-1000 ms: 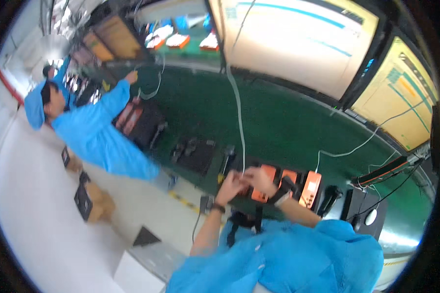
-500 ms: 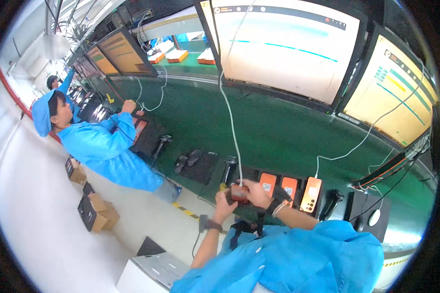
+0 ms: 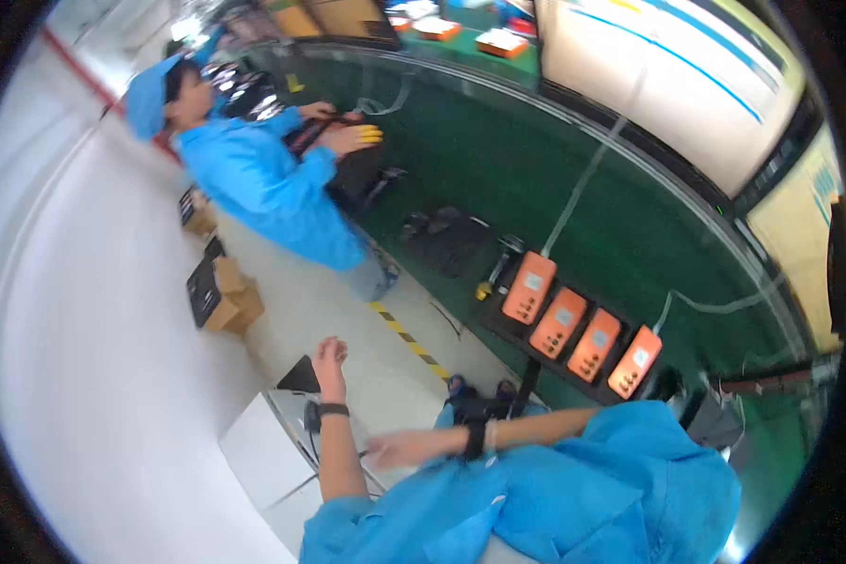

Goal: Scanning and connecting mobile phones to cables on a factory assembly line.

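My left hand (image 3: 329, 368) is raised over the pale floor beside a white box, its fingers loosely bent with nothing seen in them. Close in front of my body, my right hand (image 3: 412, 448) reaches leftward toward the white box (image 3: 268, 456). It is smeared by motion, but its fingers look stretched out and hold nothing visible. Both hands are away from the bench. Several orange smartphones lie back up in a row on a black mat there. White cables run to the leftmost phone (image 3: 529, 287) and the rightmost phone (image 3: 635, 362).
A co-worker (image 3: 258, 174) in blue stands at the bench to the left, one hand with yellow fingertips. Monitors (image 3: 667, 70) line the back of the green bench (image 3: 498, 141). A barcode scanner (image 3: 503, 263) lies left of the phones. Cardboard boxes (image 3: 230, 296) stand on the floor.
Both my hands have left the phone at the bench and swung down and left toward the white box. That phone now lies at the row's left end. The view has turned.
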`<move>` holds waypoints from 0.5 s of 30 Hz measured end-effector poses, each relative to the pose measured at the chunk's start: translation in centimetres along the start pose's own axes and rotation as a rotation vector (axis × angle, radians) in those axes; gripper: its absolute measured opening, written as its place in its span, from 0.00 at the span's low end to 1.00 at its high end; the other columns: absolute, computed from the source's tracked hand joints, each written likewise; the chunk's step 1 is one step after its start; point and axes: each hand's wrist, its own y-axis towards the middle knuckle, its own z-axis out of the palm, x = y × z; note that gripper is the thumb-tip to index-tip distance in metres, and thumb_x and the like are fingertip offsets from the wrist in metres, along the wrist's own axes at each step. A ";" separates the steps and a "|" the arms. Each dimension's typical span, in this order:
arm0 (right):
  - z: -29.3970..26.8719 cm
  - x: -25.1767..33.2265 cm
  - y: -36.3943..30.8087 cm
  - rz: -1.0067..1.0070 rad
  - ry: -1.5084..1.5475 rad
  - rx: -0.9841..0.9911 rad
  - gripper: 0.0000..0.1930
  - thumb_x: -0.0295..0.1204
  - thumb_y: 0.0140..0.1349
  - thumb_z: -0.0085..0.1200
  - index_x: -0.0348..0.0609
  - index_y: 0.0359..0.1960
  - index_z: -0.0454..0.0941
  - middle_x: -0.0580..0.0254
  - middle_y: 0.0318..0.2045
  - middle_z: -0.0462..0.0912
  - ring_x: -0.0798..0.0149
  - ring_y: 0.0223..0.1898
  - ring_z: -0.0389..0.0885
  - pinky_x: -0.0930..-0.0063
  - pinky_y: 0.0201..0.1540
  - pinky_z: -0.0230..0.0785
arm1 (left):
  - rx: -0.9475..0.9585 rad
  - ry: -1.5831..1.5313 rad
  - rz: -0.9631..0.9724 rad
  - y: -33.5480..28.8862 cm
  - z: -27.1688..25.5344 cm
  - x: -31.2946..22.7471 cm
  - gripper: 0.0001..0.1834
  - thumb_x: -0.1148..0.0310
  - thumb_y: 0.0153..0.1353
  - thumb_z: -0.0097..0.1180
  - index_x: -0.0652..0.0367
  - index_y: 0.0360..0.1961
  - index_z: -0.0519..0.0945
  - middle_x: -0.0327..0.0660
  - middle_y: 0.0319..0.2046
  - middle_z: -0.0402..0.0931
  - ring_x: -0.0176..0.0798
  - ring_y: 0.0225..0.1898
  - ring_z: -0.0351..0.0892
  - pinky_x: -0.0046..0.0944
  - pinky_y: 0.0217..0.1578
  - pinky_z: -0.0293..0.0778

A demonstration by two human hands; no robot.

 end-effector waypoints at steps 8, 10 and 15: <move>6.5 8.9 5.5 0.652 0.825 0.184 0.21 0.37 0.71 0.50 0.36 0.60 0.70 0.66 0.45 0.77 0.73 0.41 0.75 0.77 0.45 0.69 | -0.433 -0.234 -0.009 2.8 -14.8 -1.3 0.13 0.64 0.64 0.56 0.61 0.44 0.79 0.39 0.34 0.80 0.33 0.34 0.79 0.33 0.34 0.73; 8.5 8.8 6.8 0.773 0.939 0.187 0.16 0.37 0.71 0.50 0.37 0.50 0.75 0.71 0.34 0.75 0.74 0.32 0.71 0.78 0.36 0.64 | -0.449 -0.256 -0.017 2.9 -18.3 -0.7 0.10 0.65 0.65 0.56 0.59 0.42 0.78 0.38 0.32 0.80 0.32 0.31 0.78 0.33 0.32 0.73; 12.7 8.0 11.5 0.699 0.815 0.176 0.15 0.38 0.69 0.51 0.37 0.38 0.80 0.70 0.27 0.75 0.75 0.25 0.67 0.75 0.27 0.60 | -0.500 -0.194 -0.073 2.6 -27.4 3.5 0.09 0.65 0.65 0.55 0.55 0.29 0.78 0.35 0.24 0.77 0.32 0.26 0.77 0.34 0.27 0.71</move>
